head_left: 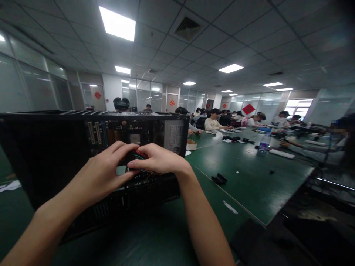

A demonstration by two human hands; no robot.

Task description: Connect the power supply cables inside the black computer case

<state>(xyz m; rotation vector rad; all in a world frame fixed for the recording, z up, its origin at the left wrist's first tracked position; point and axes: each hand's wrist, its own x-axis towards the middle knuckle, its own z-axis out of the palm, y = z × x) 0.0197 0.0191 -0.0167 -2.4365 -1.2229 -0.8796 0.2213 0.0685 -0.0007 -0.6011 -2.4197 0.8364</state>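
Workpiece: open black metal desktop computer case [55, 155], standing on the green table mat [244, 173] directly in front of the person, open side toward the camera
Interior visible: grey power supply box with a white label [174, 136] at the upper right of the case; upright expansion-slot connectors [94, 132] at the upper middle
Left hand [104, 171]: reaches into the case opening, fingers curled, thumb and fingertips closed toward the bundle of red, green and black wires [141, 154]; it touches the bundle, but how firmly it grips cannot be told
Right hand [158, 159]: laid over the same wires from the right, fingers bent and pinched onto the bundle, knuckles toward the camera
Wire bundle position: inside the case, just below the power supply box, between the two hands and largely covered by them
Step in hand: judged to be handling an internal cable or its connector; whether it is being seated or released cannot be told
Next move calls for: a steady two-finger hold on the connector body rather than the wires, and a straight push or pull along its axis
Surroundings: clear plastic water bottle [264, 142] well apart on the right; other people seated at the far end of the table
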